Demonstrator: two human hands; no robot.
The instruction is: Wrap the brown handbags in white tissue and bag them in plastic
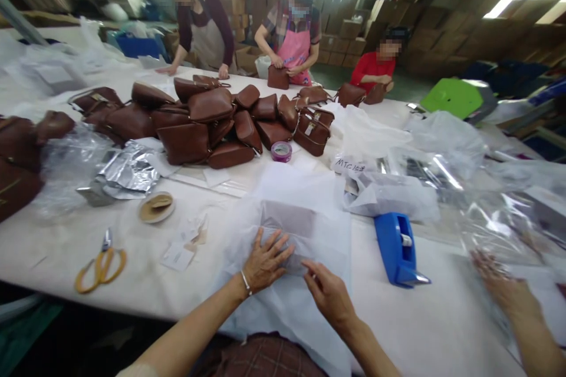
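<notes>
In front of me a brown bag (287, 219) lies under thin, see-through white wrapping paper (283, 185). My left hand (268, 260), a bracelet at its wrist, presses flat on the covered bag with fingers spread. Just to its right, my right hand (329, 294) has its fingers curled, thumb and fingertips together at the edge of the wrapping paper. A blue tape dispenser (395, 250) stands right of the paper. Orange-handled scissors (102, 268) and a small dish (157, 208) with tan pieces lie to the left.
Brown leather bags (198, 118) are heaped behind the paper, with a purple tape roll (282, 152) before them. Plastic-wrapped packages (393, 194) lie at right, near another person's hand (508, 288). Crumpled silver foil (128, 171) sits at left. Three people work across the table.
</notes>
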